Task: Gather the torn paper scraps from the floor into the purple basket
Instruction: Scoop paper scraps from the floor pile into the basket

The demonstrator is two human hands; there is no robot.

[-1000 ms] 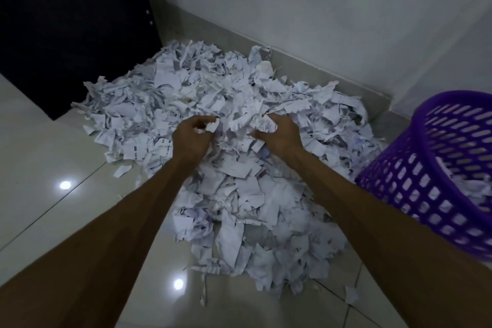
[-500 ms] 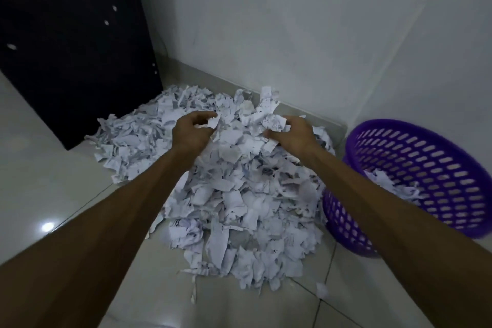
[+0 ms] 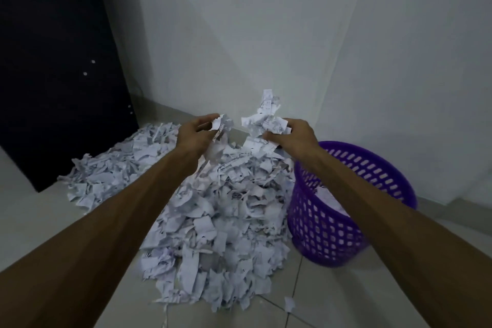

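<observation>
Fingers (image 3: 205, 121) of both hands clutch loose paper scraps (image 3: 262, 122) above the floor pile (image 3: 213, 221), left of the purple basket (image 3: 394, 168), so dangling pieces may likely fall short.

We log: torn paper scraps (image 3: 213, 224), white, printed, crumpled, heaped on floor against wall corner; stray scrap (image 3: 289, 303) apart at front. Purple basket (image 3: 319, 229), perforated plastic, tilted, mouth toward us, touching heap's right edge, few scraps inside.
</observation>
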